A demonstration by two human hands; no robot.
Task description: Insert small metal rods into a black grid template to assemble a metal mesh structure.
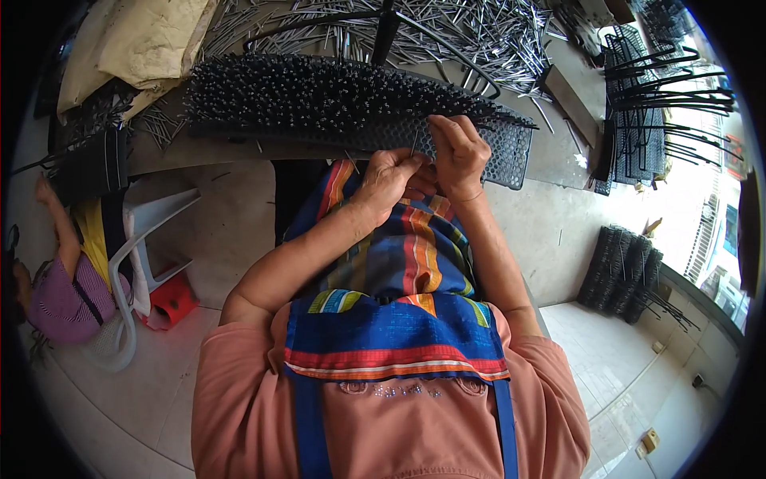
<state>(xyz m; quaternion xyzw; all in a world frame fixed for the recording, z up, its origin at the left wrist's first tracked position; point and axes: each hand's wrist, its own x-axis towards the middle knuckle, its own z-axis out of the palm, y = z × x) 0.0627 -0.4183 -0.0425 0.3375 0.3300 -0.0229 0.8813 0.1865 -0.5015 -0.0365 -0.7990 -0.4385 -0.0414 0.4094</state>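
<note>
A long black perforated plate (pixel 509 152) lies along the near edge of the table. Short dark metal pins (pixel 319 94) stand densely in its holes over the left and middle; bare holes show at the right. My left hand (pixel 387 182) is closed at the plate's near edge, with thin metal pins (pixel 415 142) sticking out by its fingers. My right hand (pixel 461 156) is raised over the bare holes, thumb and fingers pinched together. What lies in that pinch is too small to make out. Both hands are close together, and the left fingertips are partly hidden.
Loose metal pins (pixel 495 40) are heaped behind the plate. A black curved frame (pixel 387 36) rises there. At left are brown paper (pixel 144 48) and another person (pixel 76 295) by a white plastic chair (pixel 132 263). Black wire-handled racks (pixel 638 120) stand at right, black bundles (pixel 618 271) on the floor.
</note>
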